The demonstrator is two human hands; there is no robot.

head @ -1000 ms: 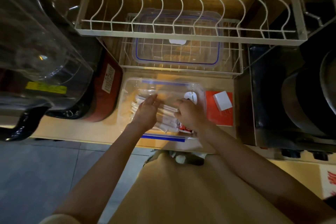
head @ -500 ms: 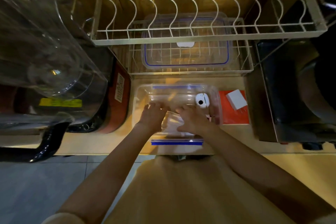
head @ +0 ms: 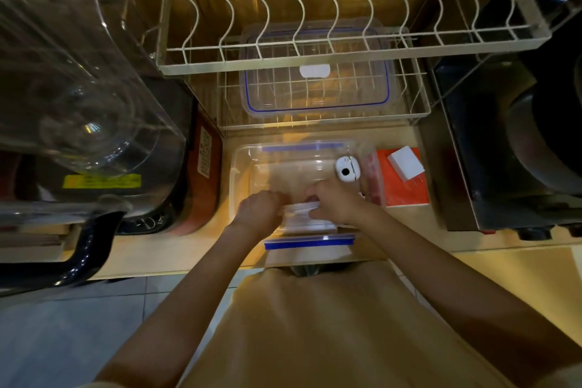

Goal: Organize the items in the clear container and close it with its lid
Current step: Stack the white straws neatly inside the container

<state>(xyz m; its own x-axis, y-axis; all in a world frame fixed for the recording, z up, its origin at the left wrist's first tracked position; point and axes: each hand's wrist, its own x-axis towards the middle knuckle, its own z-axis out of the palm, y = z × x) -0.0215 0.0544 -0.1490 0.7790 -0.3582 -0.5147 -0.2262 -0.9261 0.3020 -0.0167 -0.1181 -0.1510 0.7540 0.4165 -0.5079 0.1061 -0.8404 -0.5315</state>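
A: Where's the clear rectangular plastic container with blue clips (head: 242, 164)?
B: On the pale wooden table (head: 176, 249), front edge, straight ahead of the person. Both hands are inside it, near side.

A: Left hand (head: 256, 211)?
B: Curled, fingers (head: 277, 198) tucked down against the left end of a stack of white paper-wrapped sticks (head: 304, 214). Touching it; can't tell whether it truly grips.

A: Right hand (head: 337, 201)?
B: Fingers (head: 313, 200) bent and pinched on the top of the same stack, at its right end. Stack sits between the two hands, low in the container by the near wall.

A: Other contents?
B: Small round white gadget with a black dot (head: 346, 168), just beyond the right fingers, at the container's far right corner. Not touched.

A: Lid?
B: Clear plastic lid with a blue seal line (head: 316, 98) lies in the lower white wire dish rack (head: 419, 110), well beyond both hands, apart from the container.

A: Anything outside?
B: Orange-red flat box (head: 406, 192) just right of the container, a white plug adapter (head: 406, 162) on top. Right of the right fingers, untouched.
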